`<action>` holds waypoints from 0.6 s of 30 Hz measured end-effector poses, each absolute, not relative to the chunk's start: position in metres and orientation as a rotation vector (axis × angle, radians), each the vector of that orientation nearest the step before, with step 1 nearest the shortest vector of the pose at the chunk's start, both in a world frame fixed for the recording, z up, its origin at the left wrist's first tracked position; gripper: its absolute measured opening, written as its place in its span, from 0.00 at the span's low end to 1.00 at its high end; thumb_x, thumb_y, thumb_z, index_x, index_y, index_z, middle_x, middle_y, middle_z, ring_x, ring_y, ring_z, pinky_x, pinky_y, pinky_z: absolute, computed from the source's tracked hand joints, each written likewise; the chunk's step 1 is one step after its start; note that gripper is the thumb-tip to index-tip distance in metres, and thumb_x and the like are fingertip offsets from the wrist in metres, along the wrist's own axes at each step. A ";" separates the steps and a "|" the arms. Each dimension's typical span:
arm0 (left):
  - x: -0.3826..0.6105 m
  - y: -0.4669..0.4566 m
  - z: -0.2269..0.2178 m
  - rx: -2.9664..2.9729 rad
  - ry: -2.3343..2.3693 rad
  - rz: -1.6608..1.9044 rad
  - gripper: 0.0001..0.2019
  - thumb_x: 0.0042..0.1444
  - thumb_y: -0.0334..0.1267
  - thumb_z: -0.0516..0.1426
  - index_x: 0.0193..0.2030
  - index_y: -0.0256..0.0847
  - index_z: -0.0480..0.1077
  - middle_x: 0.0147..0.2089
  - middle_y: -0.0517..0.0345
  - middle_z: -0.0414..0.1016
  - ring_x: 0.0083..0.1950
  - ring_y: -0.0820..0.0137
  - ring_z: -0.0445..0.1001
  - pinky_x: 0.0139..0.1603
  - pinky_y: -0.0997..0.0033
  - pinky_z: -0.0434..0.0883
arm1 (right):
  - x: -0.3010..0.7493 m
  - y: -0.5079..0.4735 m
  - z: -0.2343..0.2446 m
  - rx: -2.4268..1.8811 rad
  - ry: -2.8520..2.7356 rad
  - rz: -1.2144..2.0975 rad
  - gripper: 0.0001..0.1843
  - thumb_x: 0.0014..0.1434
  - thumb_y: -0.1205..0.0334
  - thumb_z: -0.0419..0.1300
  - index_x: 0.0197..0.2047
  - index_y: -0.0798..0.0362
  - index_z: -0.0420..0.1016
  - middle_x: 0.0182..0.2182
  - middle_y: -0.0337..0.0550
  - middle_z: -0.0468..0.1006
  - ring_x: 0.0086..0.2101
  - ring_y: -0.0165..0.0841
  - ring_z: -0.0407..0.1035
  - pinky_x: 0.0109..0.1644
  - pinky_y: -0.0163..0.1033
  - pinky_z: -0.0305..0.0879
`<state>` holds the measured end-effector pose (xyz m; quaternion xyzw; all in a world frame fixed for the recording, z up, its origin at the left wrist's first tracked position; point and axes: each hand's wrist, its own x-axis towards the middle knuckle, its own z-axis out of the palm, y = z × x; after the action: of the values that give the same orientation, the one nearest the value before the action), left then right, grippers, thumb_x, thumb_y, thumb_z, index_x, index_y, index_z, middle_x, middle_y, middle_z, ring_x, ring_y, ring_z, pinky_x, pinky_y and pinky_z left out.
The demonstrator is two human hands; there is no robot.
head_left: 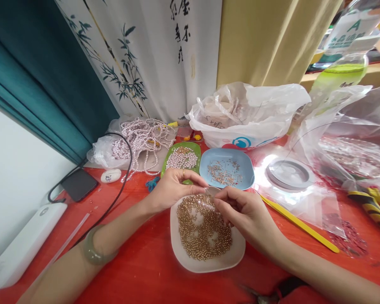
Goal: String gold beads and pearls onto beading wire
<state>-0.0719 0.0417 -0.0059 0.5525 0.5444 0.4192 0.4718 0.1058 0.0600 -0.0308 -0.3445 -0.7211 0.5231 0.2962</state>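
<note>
A white dish (190,267) full of small round gold beads (205,247) stands in front of me. Over its far rim, my left hand (177,188) is pinched, thumb and forefinger together. My right hand (240,209) is also closed in a pinch, above the beads at the dish's right side. The fingertips of both hands are close together. Something thin or clear seems to be between them, too small to make out. Just beyond are a green dish (163,169) of pale pink beads and a blue dish (248,171) of small metal pins.
Strings of pink pearls (142,135) lie at the back left. A phone (79,185), black cable and white power strip (25,247) are left. To the right are a clear line spool (289,173), yellow stick (299,221), pliers (372,207) and plastic bags (259,114).
</note>
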 end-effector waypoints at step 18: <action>-0.071 0.036 0.003 1.471 1.395 0.869 0.09 0.44 0.33 0.60 0.34 0.35 0.71 0.31 0.57 0.75 0.35 0.73 0.72 0.36 0.75 0.68 | 0.106 0.062 -0.031 -0.918 -1.985 1.336 0.09 0.56 0.61 0.51 0.29 0.55 0.69 0.17 0.35 0.66 0.18 0.24 0.61 0.21 0.31 0.59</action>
<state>-0.0707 0.0365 0.0034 0.5954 0.5645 0.3515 0.4510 0.1060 0.0621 -0.0312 -0.3434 -0.7423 0.4996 0.2852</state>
